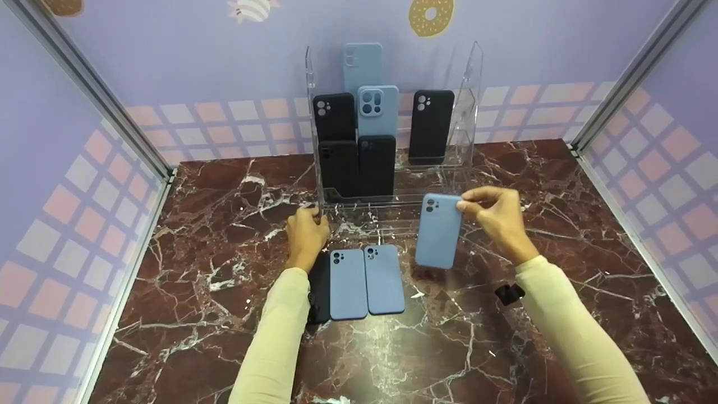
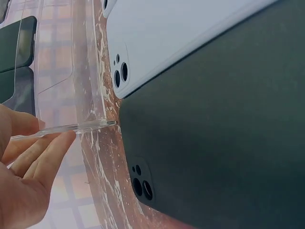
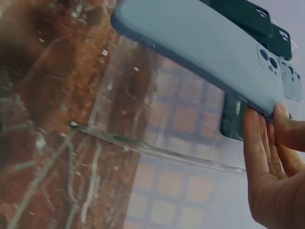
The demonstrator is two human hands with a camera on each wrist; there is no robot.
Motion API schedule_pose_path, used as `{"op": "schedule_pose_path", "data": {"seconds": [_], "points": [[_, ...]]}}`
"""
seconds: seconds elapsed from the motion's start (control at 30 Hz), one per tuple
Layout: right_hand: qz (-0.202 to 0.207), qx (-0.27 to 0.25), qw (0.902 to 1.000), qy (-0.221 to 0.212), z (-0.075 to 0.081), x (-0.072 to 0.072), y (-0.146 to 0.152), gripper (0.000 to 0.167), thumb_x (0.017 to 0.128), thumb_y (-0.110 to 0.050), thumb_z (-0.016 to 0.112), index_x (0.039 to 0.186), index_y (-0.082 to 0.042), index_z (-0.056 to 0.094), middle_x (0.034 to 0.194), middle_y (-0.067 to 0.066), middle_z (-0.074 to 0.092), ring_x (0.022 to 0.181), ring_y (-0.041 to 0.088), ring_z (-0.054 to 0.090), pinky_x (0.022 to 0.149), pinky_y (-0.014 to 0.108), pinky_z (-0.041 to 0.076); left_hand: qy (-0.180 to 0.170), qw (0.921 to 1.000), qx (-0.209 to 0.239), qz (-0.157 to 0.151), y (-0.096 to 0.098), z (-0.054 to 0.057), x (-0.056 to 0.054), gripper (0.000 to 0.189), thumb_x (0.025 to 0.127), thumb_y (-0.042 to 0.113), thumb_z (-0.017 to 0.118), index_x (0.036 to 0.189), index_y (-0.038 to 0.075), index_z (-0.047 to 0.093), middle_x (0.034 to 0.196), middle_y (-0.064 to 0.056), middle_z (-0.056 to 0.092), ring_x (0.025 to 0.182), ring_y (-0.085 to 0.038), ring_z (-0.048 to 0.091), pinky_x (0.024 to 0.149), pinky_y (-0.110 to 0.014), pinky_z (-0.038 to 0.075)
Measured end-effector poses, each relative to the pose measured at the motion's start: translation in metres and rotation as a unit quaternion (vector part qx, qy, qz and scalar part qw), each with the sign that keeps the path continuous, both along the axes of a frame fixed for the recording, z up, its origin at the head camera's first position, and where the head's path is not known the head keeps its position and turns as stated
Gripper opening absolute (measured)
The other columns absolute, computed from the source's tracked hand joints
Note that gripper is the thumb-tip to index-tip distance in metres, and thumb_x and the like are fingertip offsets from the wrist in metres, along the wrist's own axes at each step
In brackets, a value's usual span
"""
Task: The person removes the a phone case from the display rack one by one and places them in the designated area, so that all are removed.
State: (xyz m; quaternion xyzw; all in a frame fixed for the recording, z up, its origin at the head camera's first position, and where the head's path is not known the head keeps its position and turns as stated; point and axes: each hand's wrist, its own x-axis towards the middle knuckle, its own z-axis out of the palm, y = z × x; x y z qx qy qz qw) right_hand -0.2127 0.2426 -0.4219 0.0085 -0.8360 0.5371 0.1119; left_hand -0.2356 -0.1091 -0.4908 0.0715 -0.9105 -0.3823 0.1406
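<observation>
A light blue phone case (image 1: 439, 233) hangs upright in front of the clear acrylic display stand (image 1: 381, 209). My right hand (image 1: 496, 216) pinches it at its upper right corner, between thumb and fingers, as the right wrist view also shows. At the stand's front left corner, my left hand (image 1: 307, 233) grips the edge of the clear side panel, thumb on one face and fingers on the other in the left wrist view. Two blue phone cases, the nearer one (image 1: 348, 286) and its neighbour (image 1: 385, 280), lie beside a black case (image 1: 320, 294) partly hidden by my left forearm.
Black and blue cases stand in the tiers of the display, such as a black case (image 1: 432, 126) at right and a blue case (image 1: 378, 109) in the middle. A small black object (image 1: 509, 293) lies by my right sleeve. Patterned walls enclose the marbled table (image 1: 213, 336).
</observation>
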Motion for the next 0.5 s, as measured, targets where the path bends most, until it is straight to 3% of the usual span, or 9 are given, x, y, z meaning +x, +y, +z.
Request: {"op": "schedule_pose_path", "data": {"seconds": [0.13,0.27,0.37,0.5], "points": [[0.017,-0.009,0.9994,-0.030,-0.016,0.001,-0.001,0.020,0.083,-0.001,0.081,0.097,0.010,0.073,0.092,0.022,0.074,0.068,0.012,0.070,0.064,0.024,0.057,0.001,0.9999,0.013,0.001,-0.001,-0.002,-0.001,0.010,0.088,0.009,0.071,0.085,0.004,0.079,0.079,-0.009,0.075,0.082,-0.035,0.071,0.081,-0.051,0.052],[0.032,-0.056,0.9956,-0.069,-0.031,0.003,-0.005,0.020,0.082,0.003,0.080,0.097,0.014,0.071,0.086,0.015,0.073,0.066,0.018,0.072,0.065,0.029,0.059,-0.004,0.9996,0.026,0.001,-0.003,-0.004,0.000,0.015,0.087,0.010,0.072,0.098,0.004,0.080,0.099,-0.015,0.075,0.097,-0.038,0.071,0.089,-0.052,0.050],[0.031,-0.059,0.9934,-0.093,-0.040,0.005,-0.009,0.021,0.081,0.004,0.081,0.097,0.013,0.071,0.085,0.010,0.073,0.067,0.016,0.070,0.063,0.027,0.058,-0.007,0.9995,0.032,0.000,-0.004,-0.004,0.000,0.022,0.087,0.010,0.073,0.107,0.004,0.079,0.110,-0.018,0.073,0.106,-0.041,0.068,0.095,-0.053,0.048],[0.035,-0.051,0.9917,-0.113,-0.050,0.005,-0.013,0.021,0.081,0.003,0.081,0.097,0.013,0.071,0.084,0.011,0.072,0.067,0.015,0.070,0.065,0.030,0.059,-0.008,0.9991,0.042,0.001,-0.004,-0.004,-0.001,0.025,0.086,0.010,0.075,0.110,0.003,0.078,0.107,-0.017,0.075,0.105,-0.039,0.069,0.096,-0.052,0.048]]}}
